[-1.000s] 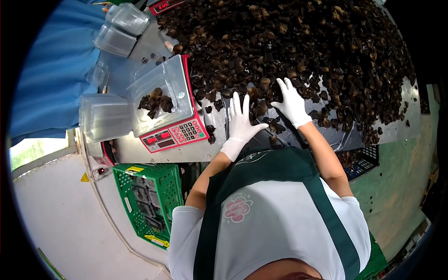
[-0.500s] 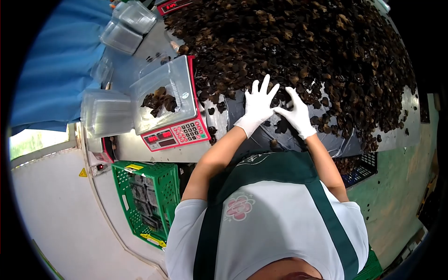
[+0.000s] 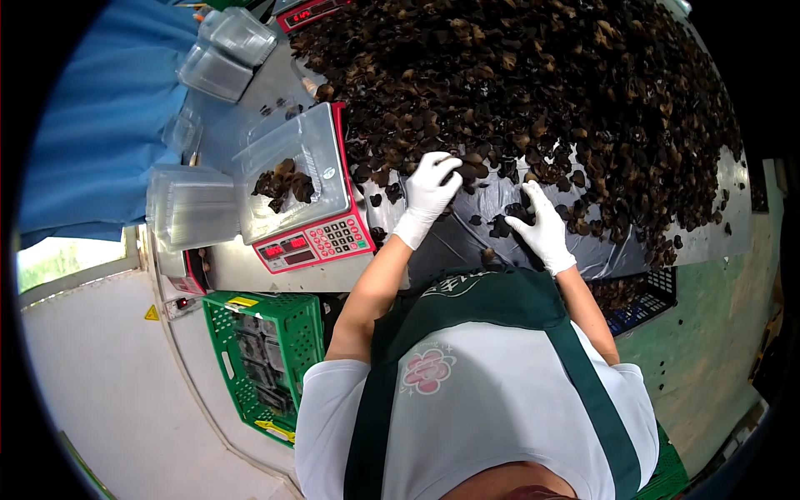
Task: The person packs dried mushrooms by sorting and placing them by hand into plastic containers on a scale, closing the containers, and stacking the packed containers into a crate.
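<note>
A large heap of dark brown fungus pieces [image 3: 533, 92] covers the table. My left hand [image 3: 433, 185], in a white glove, is at the heap's near edge with fingers curled beside some pieces; whether it grips any is unclear. My right hand [image 3: 542, 227], also gloved, has thumb and fingers apart around a few dark pieces [image 3: 502, 226] on the grey plastic sheet. To the left, a red scale [image 3: 312, 242] bears a clear plastic tray [image 3: 265, 208] with a small clump of fungus [image 3: 283, 185] in it.
Stacked clear containers [image 3: 193, 207] stand left of the scale, with more containers [image 3: 215, 71] at the back left. Another red scale [image 3: 308, 12] is at the back. Below the table edge are a green crate [image 3: 312, 337] with black packs and a dark crate [image 3: 662, 287].
My left hand has moved left and its spread fingers have curled. The right hand has shifted slightly right and nearer the body, and the two hands are farther apart than half a second ago.
</note>
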The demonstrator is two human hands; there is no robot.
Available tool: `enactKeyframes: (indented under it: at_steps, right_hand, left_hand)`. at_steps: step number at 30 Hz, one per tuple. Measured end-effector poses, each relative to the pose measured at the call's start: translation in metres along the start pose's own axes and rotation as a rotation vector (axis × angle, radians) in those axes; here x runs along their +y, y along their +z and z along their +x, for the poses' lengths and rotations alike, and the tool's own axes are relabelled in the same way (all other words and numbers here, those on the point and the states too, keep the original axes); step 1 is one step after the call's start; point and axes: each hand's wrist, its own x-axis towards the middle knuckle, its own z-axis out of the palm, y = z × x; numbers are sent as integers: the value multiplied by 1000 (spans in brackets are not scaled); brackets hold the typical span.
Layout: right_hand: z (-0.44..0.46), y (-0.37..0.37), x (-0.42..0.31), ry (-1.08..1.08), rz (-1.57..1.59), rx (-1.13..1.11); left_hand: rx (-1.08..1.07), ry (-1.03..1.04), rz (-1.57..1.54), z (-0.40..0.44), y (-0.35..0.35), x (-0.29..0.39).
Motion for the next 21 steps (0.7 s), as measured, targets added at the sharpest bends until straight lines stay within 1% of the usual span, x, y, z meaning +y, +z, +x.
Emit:
enactKeyframes:
  at_steps: [2, 3, 5, 7, 9, 11, 13, 15, 17, 18, 19, 20, 21]
  right_hand:
    - [-1, 0, -3, -27, -19, -12]
    - [-1, -2, -7, -28, -17, -13]
    - [-1, -5, -16, -86, -109, -13]
    - [-1, -3, -21, -102, -108, -21]
    - [-2, -3, -27, -122, -148, -57]
    - [-3, -2, -29, -147, -163, -56]
    - [-4, 0, -29, -102, -187, -119]
    - [-5, 1, -26, -104, -182, -110]
    - [-6, 2, -27, -133, -186, -66]
    - [-6, 2, -29, -202, -206, -14]
    - [-7, 1, -30, -206, -204, -16]
    - [-7, 1, -31, -242, -233, -58]
    - [-7, 1, -32, -279, -262, -100]
  left_hand:
    - [118, 7, -9, 5, -14, -6]
    - [133, -73, -16, 7, -25, -5]
    - [167, -166, -106, 11, -42, -8]
    - [207, -203, -138, 18, -61, -8]
    - [249, -186, -108, 25, -83, -9]
    - [348, -242, -153, 34, -110, -5]
    - [404, -88, -22, 43, -147, -14]
    - [523, -371, -231, 50, -184, -8]
    - [622, -58, -6, 54, -220, -42]
    - [636, -40, 63, 53, -232, -46]
    - [651, -21, 132, 53, -243, -49]
    - [563, -40, 230, 48, -255, -62]
    - [422, -18, 384, 44, -261, -65]
